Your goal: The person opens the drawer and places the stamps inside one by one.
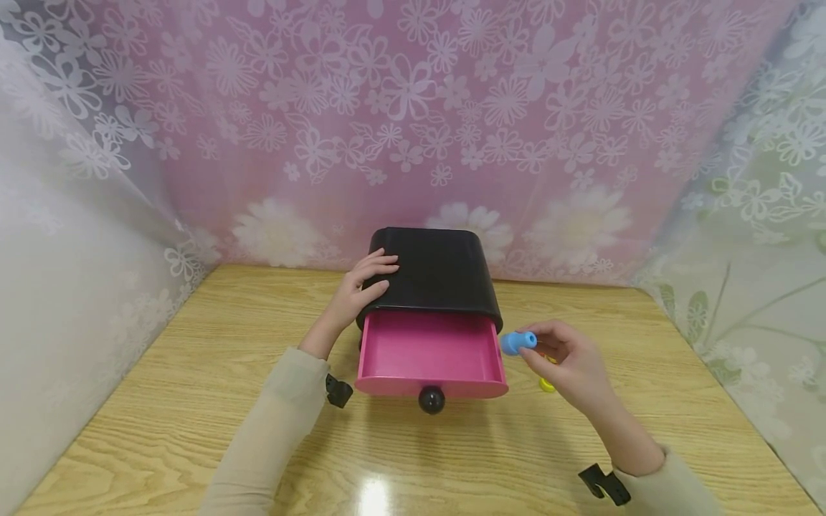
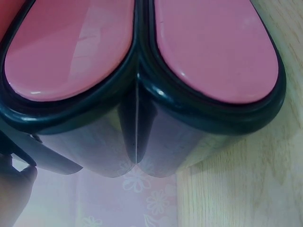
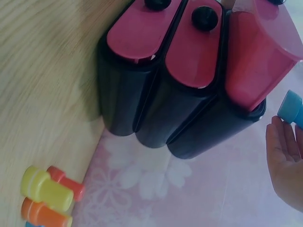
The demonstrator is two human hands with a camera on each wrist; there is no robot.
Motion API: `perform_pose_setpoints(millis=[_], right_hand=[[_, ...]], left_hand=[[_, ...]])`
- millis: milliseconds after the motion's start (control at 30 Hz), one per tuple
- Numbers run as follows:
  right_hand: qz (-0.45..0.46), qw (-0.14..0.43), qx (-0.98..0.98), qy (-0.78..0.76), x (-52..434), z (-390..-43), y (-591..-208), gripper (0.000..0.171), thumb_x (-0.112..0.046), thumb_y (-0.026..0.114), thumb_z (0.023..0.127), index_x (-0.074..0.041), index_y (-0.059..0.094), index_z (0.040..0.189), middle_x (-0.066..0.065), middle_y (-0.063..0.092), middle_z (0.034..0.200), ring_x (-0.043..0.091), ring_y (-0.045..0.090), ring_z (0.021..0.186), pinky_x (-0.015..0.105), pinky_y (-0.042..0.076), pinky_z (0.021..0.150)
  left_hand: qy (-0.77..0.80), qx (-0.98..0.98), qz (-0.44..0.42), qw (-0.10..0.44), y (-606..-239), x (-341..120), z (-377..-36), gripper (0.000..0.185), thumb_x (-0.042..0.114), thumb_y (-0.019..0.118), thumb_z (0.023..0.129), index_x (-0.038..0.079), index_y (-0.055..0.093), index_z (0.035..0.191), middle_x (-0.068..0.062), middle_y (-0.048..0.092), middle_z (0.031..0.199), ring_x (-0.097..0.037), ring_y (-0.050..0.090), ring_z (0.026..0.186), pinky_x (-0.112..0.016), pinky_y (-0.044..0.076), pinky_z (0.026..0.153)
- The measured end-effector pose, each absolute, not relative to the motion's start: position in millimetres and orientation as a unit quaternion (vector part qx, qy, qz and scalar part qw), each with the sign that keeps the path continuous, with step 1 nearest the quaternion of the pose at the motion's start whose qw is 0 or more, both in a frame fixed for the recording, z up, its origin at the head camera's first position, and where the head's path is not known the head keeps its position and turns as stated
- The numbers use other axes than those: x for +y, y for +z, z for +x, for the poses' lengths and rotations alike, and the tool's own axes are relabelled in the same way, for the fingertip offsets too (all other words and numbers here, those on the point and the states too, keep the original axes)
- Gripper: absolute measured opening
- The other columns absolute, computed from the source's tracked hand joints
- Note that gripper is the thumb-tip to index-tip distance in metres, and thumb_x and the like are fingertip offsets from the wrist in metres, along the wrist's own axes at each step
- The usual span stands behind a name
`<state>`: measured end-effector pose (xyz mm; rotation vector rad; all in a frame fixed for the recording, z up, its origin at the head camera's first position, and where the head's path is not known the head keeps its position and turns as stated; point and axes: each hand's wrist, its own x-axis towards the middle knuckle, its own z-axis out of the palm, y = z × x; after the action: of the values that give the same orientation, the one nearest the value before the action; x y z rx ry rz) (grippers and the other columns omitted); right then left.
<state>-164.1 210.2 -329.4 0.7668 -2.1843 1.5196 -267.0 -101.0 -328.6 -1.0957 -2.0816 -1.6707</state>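
Observation:
A black drawer cabinet [image 1: 439, 272] stands on the table, its top pink drawer [image 1: 429, 387] pulled out so that the pink floor inside shows. My left hand [image 1: 361, 285] rests on the cabinet's top at the left edge, fingers spread over it. Just right of the drawer, my right hand [image 1: 574, 362] pinches a small blue bottle-shaped plastic piece [image 1: 518, 342] between thumb and fingers. A hole shows in the end of that piece. In the right wrist view the same blue piece [image 3: 291, 106] sits at the fingertips, near the open drawer.
Under the right hand lies a yellow piece [image 1: 547, 385], partly hidden. The right wrist view has several stepped pieces on the wooden table, among them a yellow one [image 3: 45, 188], an orange one [image 3: 45, 213] and a red one [image 3: 71, 185]. Two lower drawers [image 3: 196, 56] are closed. A floral curtain [image 1: 413, 143] hangs behind.

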Motion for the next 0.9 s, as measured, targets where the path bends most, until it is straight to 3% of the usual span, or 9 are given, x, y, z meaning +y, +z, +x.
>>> perform_pose_setpoints(millis=[200,667,900], right_hand=[[0.292,0.159,-0.764,0.553,199,-167,-327,0.02,0.007,0.064,0.075,0.008,0.057,0.094,-0.001,0.062,0.091,0.012,0.061,0.076,0.02,0.049,0.071],[0.316,0.138,-0.768,0.54,170,-177,-320,0.021,0.012,0.064,0.072,0.002,0.059,0.09,0.009,0.061,0.087,0.013,0.059,0.075,0.023,0.049,0.072],[0.318,0.105,-0.8,0.498,158,-180,-317,0.019,0.001,0.068,0.073,-0.004,0.06,0.09,0.004,0.062,0.086,0.014,0.06,0.073,0.025,0.05,0.07]], left_hand=[[-0.569,-0.724,-0.37,0.124,-328,-102,-267,0.03,-0.008,0.046,0.084,-0.016,0.051,0.112,-0.029,0.041,0.126,-0.036,0.019,0.128,-0.047,0.014,0.103],[-0.569,-0.727,-0.365,0.123,-327,-102,-267,0.031,-0.008,0.047,0.083,-0.016,0.051,0.113,-0.028,0.041,0.126,-0.035,0.019,0.129,-0.047,0.014,0.103],[-0.57,-0.728,-0.365,0.115,-327,-102,-266,0.031,-0.007,0.046,0.084,-0.015,0.051,0.114,-0.027,0.041,0.127,-0.034,0.018,0.129,-0.047,0.013,0.103]])
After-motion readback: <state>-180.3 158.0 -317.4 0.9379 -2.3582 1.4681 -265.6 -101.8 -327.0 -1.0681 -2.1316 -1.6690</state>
